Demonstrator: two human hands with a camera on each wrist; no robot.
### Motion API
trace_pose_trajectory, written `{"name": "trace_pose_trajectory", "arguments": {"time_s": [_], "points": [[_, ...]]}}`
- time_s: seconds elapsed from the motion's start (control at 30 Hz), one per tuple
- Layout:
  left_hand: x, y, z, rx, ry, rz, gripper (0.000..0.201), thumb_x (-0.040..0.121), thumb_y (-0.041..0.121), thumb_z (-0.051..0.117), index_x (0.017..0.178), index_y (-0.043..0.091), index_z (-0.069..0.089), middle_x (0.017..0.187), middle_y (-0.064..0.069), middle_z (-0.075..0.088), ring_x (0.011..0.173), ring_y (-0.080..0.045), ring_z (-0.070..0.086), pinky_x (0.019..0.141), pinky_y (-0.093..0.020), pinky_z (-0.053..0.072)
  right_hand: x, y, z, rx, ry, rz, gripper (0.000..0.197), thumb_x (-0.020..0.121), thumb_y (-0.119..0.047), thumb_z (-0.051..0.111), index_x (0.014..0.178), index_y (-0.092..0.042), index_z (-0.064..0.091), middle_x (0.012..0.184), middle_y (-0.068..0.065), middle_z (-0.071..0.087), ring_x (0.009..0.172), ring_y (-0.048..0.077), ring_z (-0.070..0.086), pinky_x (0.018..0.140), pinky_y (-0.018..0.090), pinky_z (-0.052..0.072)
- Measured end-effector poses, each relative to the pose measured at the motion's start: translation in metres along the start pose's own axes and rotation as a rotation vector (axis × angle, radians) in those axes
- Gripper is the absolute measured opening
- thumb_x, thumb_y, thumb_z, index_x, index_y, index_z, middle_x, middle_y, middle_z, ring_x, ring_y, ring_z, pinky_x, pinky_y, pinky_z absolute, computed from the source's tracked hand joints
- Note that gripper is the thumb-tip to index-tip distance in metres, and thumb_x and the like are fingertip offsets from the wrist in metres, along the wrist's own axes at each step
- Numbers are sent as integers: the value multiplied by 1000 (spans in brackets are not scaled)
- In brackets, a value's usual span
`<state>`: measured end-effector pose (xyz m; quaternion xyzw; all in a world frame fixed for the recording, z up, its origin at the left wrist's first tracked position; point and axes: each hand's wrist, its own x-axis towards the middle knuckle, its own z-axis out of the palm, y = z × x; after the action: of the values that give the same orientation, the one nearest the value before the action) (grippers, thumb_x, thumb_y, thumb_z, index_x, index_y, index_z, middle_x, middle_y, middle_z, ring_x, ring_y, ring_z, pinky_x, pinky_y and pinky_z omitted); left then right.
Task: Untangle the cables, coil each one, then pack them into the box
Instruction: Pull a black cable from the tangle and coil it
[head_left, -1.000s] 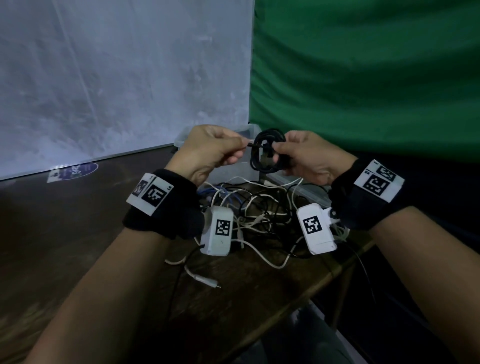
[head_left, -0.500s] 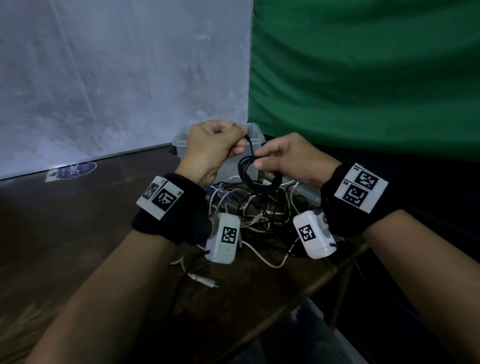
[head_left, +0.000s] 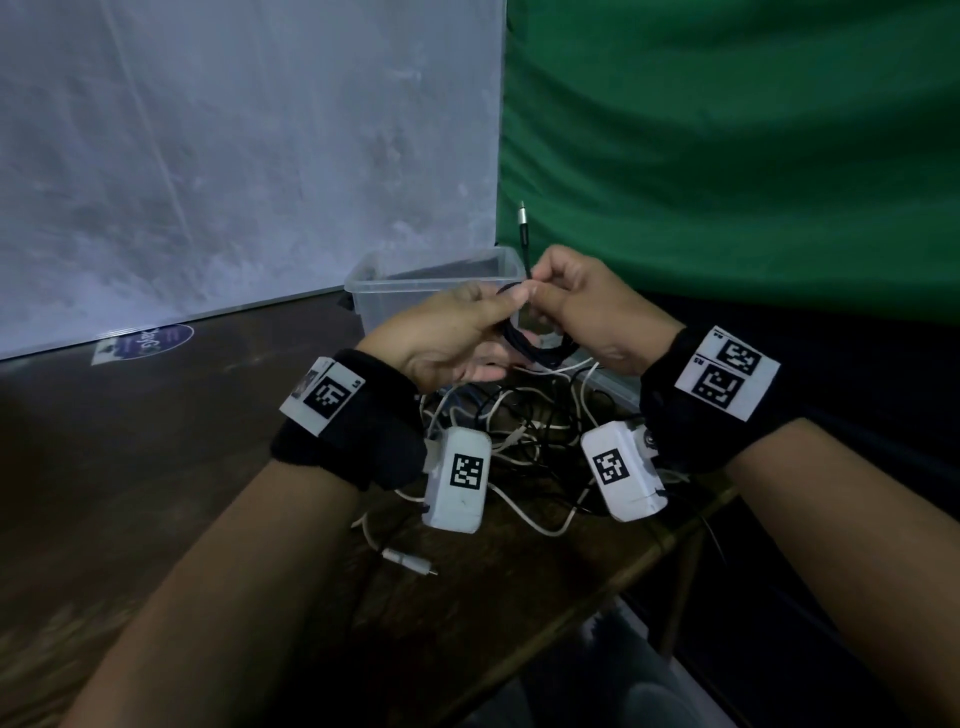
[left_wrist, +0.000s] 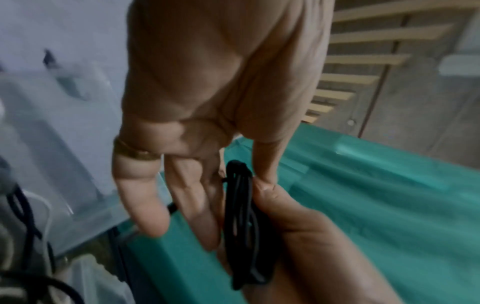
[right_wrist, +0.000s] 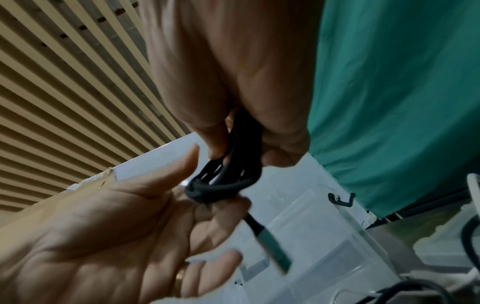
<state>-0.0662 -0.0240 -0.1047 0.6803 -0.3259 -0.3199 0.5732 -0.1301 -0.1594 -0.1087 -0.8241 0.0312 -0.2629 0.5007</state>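
A black cable (head_left: 535, 351) wound into a small coil hangs between both hands, above the table. My right hand (head_left: 545, 296) grips the coil from the right, fingers curled round its strands (right_wrist: 233, 162). My left hand (head_left: 506, 306) pinches the coil's top between thumb and forefinger, its other fingers (left_wrist: 153, 205) spread loose. The cable's free plug (head_left: 523, 228) sticks straight up above the hands; in the right wrist view the plug (right_wrist: 270, 246) is blurred. The clear plastic box (head_left: 431, 283) stands just behind the hands. A tangle of white and black cables (head_left: 524, 431) lies under the wrists.
The dark wooden table (head_left: 156, 467) ends in an edge (head_left: 623, 571) at the front right. A white plug (head_left: 410, 561) lies loose near me. A green cloth (head_left: 727, 156) and a pale backdrop (head_left: 234, 156) stand behind, with a round sticker (head_left: 145, 343) at the back left.
My left hand has dropped from holding the cable end high and closed in on the coil's top. The free plug now points up above my right hand. Both hands shifted slightly right.
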Motion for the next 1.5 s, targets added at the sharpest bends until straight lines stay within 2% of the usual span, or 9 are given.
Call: {"name": "trace_pose_trajectory", "arguments": {"time_s": [0.1, 0.17, 0.23, 0.3, 0.53, 0.7, 0.8, 1.1, 1.5], "points": [[2, 1, -2, -212, 4, 106, 19, 98, 11, 44, 85, 15, 57, 71, 1, 60, 66, -8, 60, 75, -27, 54, 0, 0, 3, 77, 7, 33, 27, 94, -4, 51, 71, -16, 45, 69, 9, 57, 68, 22, 51, 69, 28, 44], [4, 1, 0, -253, 53, 136, 24, 99, 5, 39, 83, 11, 56, 62, 1, 54, 59, -8, 57, 61, -22, 53, -1, -2, 3, 163, 63, 77, 28, 94, -4, 50, 69, -14, 45, 61, 3, 59, 59, 15, 55, 58, 19, 46], [6, 0, 3, -267, 101, 146, 27, 101, 8, 36, 78, 9, 50, 57, 0, 44, 53, -11, 47, 54, -23, 48, 0, -4, 2, 258, 135, 96, 23, 94, -5, 52, 72, -11, 49, 55, 0, 58, 49, 10, 54, 48, 18, 47], [9, -2, 5, -295, 129, 138, 27, 102, 17, 38, 77, 8, 46, 52, -1, 38, 48, -12, 39, 49, -24, 45, 3, -3, -2, 290, 154, 104, 19, 93, -10, 55, 75, -9, 58, 62, 1, 57, 56, 11, 51, 53, 24, 48], [15, -6, 0, -250, 236, 171, 31, 101, 23, 40, 73, 11, 43, 43, 3, 36, 40, -9, 34, 48, -24, 39, 0, -4, -8, 457, -30, 83, 25, 97, -10, 47, 78, -11, 63, 67, -3, 61, 60, 7, 48, 57, 22, 30], [23, -13, -20, -282, 353, 163, 23, 102, 20, 36, 85, 9, 46, 62, -3, 34, 35, -6, 33, 39, -17, 37, -11, -7, -10, 349, -189, 8, 24, 96, -7, 46, 80, -12, 63, 73, -9, 67, 68, 6, 51, 59, 20, 31], [23, -15, -24, -287, 359, 157, 25, 102, 20, 36, 80, 12, 43, 64, -2, 35, 37, -6, 33, 42, -19, 39, -12, -7, -11, 357, -205, 21, 22, 95, -6, 46, 82, -9, 63, 68, -9, 67, 66, 7, 51, 58, 19, 34], [18, -7, -8, -183, 293, 220, 24, 98, 6, 27, 78, 14, 37, 56, -1, 30, 49, -12, 32, 57, -28, 32, -3, -5, -11, 472, 74, 254, 10, 92, -5, 57, 82, -6, 59, 56, 2, 52, 47, 10, 44, 49, 22, 40], [22, -11, -5, -64, 289, 225, 19, 98, 3, 31, 83, 15, 37, 62, 0, 35, 52, -11, 33, 56, -26, 31, -4, -6, -13, 91, 21, 158, 15, 83, -7, 68, 68, -9, 66, 49, -2, 55, 44, 8, 43, 43, 18, 35]]}}
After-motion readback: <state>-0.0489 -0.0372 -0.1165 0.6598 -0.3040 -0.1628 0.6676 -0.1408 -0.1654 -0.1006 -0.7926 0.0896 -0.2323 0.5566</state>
